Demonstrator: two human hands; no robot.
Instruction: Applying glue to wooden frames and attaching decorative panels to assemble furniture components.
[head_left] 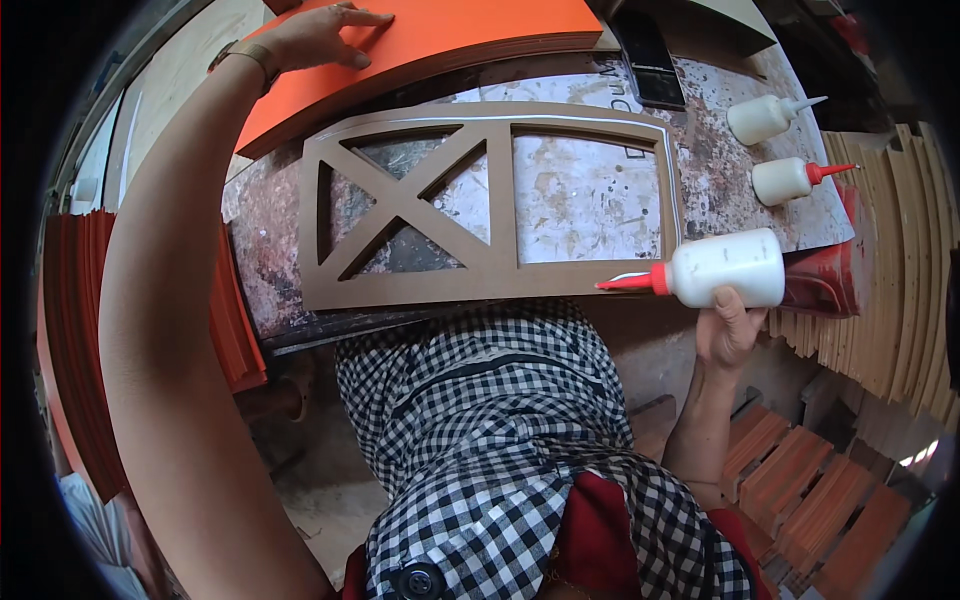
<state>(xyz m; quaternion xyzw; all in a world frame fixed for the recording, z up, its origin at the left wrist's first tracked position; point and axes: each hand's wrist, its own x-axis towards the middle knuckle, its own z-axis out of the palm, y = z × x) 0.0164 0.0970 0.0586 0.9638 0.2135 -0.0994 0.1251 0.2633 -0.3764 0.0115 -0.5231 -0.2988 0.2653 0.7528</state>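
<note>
My right hand (732,335) is closed around a white glue bottle (728,268), held on its side with the red nozzle pointing left. The nozzle tip is at the lower rail of a brown wooden frame (501,205), which has an X-shaped brace on its left and a rectangular opening on its right. A thin white line of glue runs along the frame's top edge, down its right side and onto the lower rail by the nozzle. At the far left my left hand (318,38) lies with fingers spread on a stack of orange boards (450,35).
Two more glue bottles, one with a whitish nozzle (760,120) and one with a red nozzle (782,182), lie on the stained table (712,190) at right. A dark phone (652,65) lies behind the frame. Stacked boards (900,270) line the right side; orange panels (85,340) stand left.
</note>
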